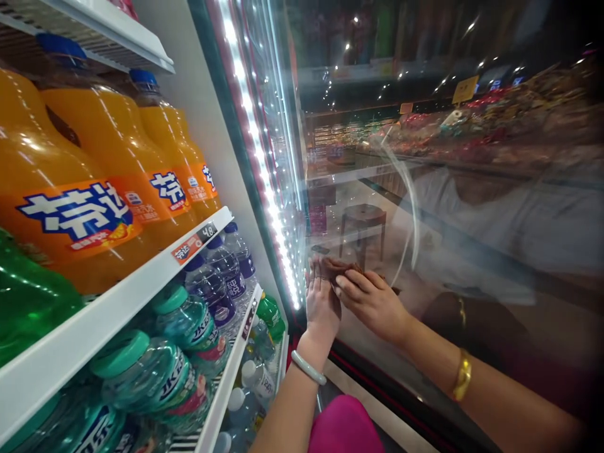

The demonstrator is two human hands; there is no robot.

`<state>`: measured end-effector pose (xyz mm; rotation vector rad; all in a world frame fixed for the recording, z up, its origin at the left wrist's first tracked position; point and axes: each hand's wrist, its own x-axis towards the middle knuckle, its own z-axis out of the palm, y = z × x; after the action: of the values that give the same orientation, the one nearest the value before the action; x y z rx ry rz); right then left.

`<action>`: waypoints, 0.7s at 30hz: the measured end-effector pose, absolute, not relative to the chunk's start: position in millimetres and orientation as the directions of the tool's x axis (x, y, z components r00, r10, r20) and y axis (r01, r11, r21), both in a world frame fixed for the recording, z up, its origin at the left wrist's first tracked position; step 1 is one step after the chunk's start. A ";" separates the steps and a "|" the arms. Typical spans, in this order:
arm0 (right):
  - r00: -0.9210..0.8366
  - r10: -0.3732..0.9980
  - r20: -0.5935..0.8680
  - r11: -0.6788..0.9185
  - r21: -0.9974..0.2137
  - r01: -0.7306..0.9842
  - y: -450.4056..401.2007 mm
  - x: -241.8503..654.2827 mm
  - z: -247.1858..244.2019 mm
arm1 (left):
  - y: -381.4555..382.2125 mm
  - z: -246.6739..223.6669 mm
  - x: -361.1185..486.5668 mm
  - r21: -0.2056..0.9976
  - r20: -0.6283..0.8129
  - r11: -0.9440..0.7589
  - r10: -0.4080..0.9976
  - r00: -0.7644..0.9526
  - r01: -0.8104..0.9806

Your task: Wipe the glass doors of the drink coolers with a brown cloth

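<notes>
My right hand (372, 302) presses a bunched brown cloth (346, 267) against the glass door (372, 390), its fingers bent over the cloth. Close beside it, my left hand (323, 305) lies against the glass with fingers stretched upward, at the cloth's left edge. Whether those fingers also pin part of the cloth is hard to make out. A pale curved streak (409, 189) marks the glass above and to the right of my hands. A pale bangle (308, 367) circles my left wrist, and a gold one (462, 375) my right.
On the left, white-edged cooler shelves (127, 277) hold orange soda bottles (94, 151), teal-capped bottles (155, 371) and clear water bottles (226, 264). A bright light strip (259, 151) runs down the cooler's edge beside the door. Through the glass appear a stool (363, 217) and heaped goods.
</notes>
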<state>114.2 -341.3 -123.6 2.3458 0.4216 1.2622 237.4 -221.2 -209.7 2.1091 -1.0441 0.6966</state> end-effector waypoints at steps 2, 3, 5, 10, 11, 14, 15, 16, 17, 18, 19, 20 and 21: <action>0.551 0.435 0.712 -0.874 0.482 0.068 -347.2 97.5 -122.2 | -218.7 -212.1 233.0 0.317 0.722 -0.412 -0.479 0.500 -0.854; 0.539 0.401 0.741 -0.889 0.458 0.032 -349.8 89.8 -118.6 | -218.3 -212.4 230.6 0.308 0.733 -0.388 -0.486 0.477 -0.869; 0.477 0.341 0.810 -0.906 0.419 -0.063 -352.6 79.6 -110.5 | -220.7 -211.2 225.5 0.290 0.748 -0.346 -0.500 0.437 -0.892; 0.499 0.396 0.771 -0.886 0.464 -0.014 -350.9 73.8 -123.9 | -238.0 -209.0 206.5 0.268 0.776 -0.327 -0.484 0.404 -0.906; 0.518 0.403 0.755 -0.884 0.468 0.005 -351.2 70.0 -129.6 | -240.6 -209.7 201.3 0.260 0.785 -0.340 -0.470 0.403 -0.904; 0.520 0.350 0.779 -0.913 0.408 0.003 -354.6 49.4 -134.4 | -245.7 -211.1 183.5 0.242 0.797 -0.337 -0.465 0.385 -0.910; 0.497 0.311 0.810 -0.928 0.371 -0.024 -355.9 41.8 -131.4 | -247.4 -210.6 177.2 0.241 0.793 -0.315 -0.481 0.373 -0.918; 0.462 0.270 0.845 -0.940 0.335 -0.064 -356.9 35.0 -127.5 | -249.6 -209.5 170.9 0.242 0.792 -0.290 -0.493 0.361 -0.926; 0.420 0.236 0.876 -0.946 0.307 -0.108 -357.5 29.7 -124.1 | -252.2 -208.0 164.7 0.247 0.792 -0.270 -0.497 0.354 -0.931; 0.386 0.218 0.896 -0.945 0.293 -0.146 -357.7 25.7 -122.5 | -255.2 -206.3 158.8 0.256 0.795 -0.260 -0.492 0.356 -0.931; 0.373 0.216 0.902 -0.940 0.295 -0.169 -357.7 22.5 -123.6 | -258.1 -204.8 153.1 0.267 0.800 -0.263 -0.476 0.366 -0.927; 0.382 0.224 0.897 -0.937 0.306 -0.170 -357.8 19.2 -127.8 | -260.5 -203.5 147.6 0.280 0.805 -0.273 -0.455 0.380 -0.920; 0.411 0.229 0.883 -0.934 0.317 -0.162 -358.2 14.7 -134.5 | -262.2 -202.5 142.4 0.292 0.810 -0.284 -0.433 0.394 -0.913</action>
<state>14.7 -358.2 -134.5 2.3180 0.0573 1.5329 142.4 -262.2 -202.5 1.8811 -1.1581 0.7862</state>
